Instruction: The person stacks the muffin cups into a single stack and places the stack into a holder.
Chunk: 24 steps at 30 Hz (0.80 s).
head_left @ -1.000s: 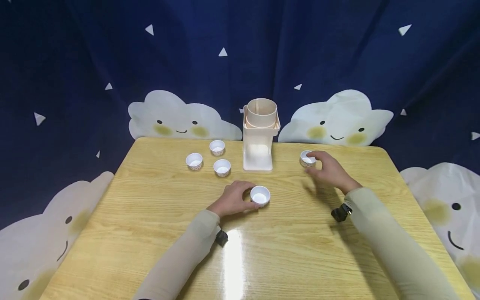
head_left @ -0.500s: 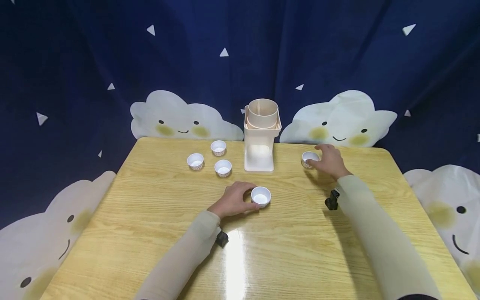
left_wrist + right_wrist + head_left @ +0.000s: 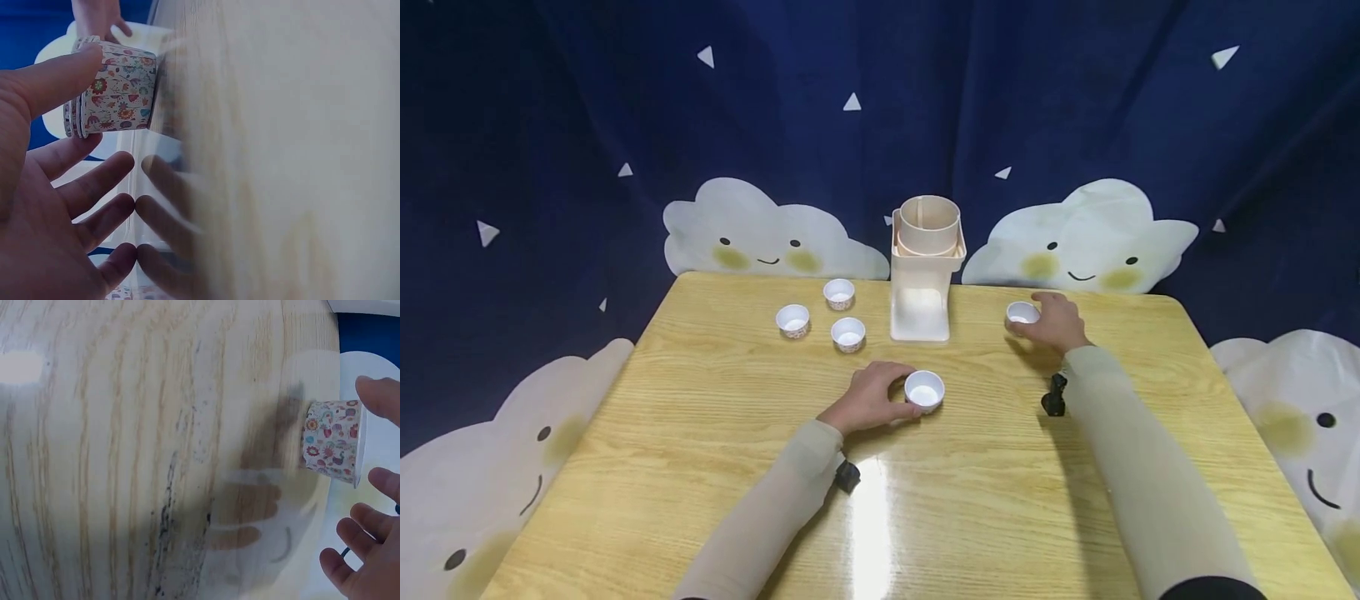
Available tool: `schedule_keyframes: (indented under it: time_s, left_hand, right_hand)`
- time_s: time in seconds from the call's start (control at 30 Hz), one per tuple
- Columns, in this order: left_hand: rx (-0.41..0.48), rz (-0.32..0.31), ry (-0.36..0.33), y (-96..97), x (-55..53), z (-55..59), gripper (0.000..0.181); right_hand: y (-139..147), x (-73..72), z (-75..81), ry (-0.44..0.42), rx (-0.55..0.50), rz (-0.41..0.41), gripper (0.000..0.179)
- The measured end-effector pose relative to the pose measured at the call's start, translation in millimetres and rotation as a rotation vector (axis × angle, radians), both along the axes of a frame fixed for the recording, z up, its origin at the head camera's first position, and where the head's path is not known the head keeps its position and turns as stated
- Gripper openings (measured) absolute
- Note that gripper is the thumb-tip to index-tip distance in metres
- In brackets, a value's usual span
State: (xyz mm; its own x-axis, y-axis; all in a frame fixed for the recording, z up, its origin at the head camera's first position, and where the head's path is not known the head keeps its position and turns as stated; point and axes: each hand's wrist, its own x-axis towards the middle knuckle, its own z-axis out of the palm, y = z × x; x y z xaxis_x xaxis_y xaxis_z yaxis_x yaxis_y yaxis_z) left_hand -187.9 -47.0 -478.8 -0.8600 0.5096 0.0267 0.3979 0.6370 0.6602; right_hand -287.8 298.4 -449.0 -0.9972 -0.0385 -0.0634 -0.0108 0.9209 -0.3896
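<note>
My left hand (image 3: 871,400) pinches a small floral paper baking cup (image 3: 924,389) by its rim, between thumb and index finger. Layered rims on this cup (image 3: 122,90) in the left wrist view suggest more than one, nested; its base is at or just above the table. At the table's back right, a second baking cup (image 3: 1022,313) stands upright inside the spread thumb and fingers of my right hand (image 3: 1060,323). In the right wrist view, the thumb and fingertips of the right hand (image 3: 369,506) appear slightly apart from that cup (image 3: 331,440).
A beige plastic stand with a round open top (image 3: 928,275) is at the table's back edge, between the hands. Left of it sit three more baking cups (image 3: 848,335). Behind the wooden table (image 3: 700,467) hangs a dark blue curtain (image 3: 790,100) with clouds.
My right hand has shifted around the back-right cup, its thumb moving from above the rim to the cup's near side. The left hand stays on its cup.
</note>
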Motion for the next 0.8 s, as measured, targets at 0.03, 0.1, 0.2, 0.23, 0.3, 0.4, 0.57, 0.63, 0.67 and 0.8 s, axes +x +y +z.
schedule_keyframes:
  time_s: [0.03,0.1,0.2,0.23,0.3,0.4,0.57,0.63,0.67,0.8]
  left_hand:
    - [0.002,0.001,-0.001,0.1,0.0,0.0,0.056]
    - [0.006,0.001,-0.003,0.2,0.4,0.9,0.056]
    - [0.007,0.000,-0.003,0.3,0.7,1.8,0.055]
    - [0.005,-0.001,-0.002,0.3,0.6,1.7,0.055]
    - [0.000,-0.003,0.000,0.6,0.6,1.6,0.056]
    - [-0.007,-0.003,0.000,1.1,0.5,1.5,0.056]
    - [-0.013,-0.002,0.001,1.5,0.2,0.7,0.057]
    - [-0.014,0.000,-0.002,1.6,0.2,0.7,0.057]
    - [-0.013,0.001,-0.007,1.6,0.4,1.0,0.057]
    - [-0.007,0.003,-0.013,1.3,0.4,1.5,0.056]
  right_hand:
    - [0.6,0.6,-0.1,-0.001,-0.008,-0.006,0.086]
    - [2.5,1.8,-0.3,-0.006,-0.019,-0.015,0.085]
    - [5.2,3.5,-1.0,-0.017,-0.029,-0.015,0.084]
    - [5.8,4.1,-1.2,-0.016,-0.030,-0.013,0.084]
    - [7.1,5.4,-1.9,-0.016,-0.027,-0.005,0.084]
    - [8.0,7.1,-1.8,-0.001,-0.030,0.017,0.082]
    - [7.8,8.1,-2.6,0.008,-0.036,0.039,0.078]
    - [7.6,7.9,-3.7,0.002,-0.044,0.036,0.077]
    - [7.4,7.8,-3.9,-0.001,-0.048,0.033,0.077]
    - [7.3,7.6,-5.7,-0.010,-0.066,0.025,0.074]
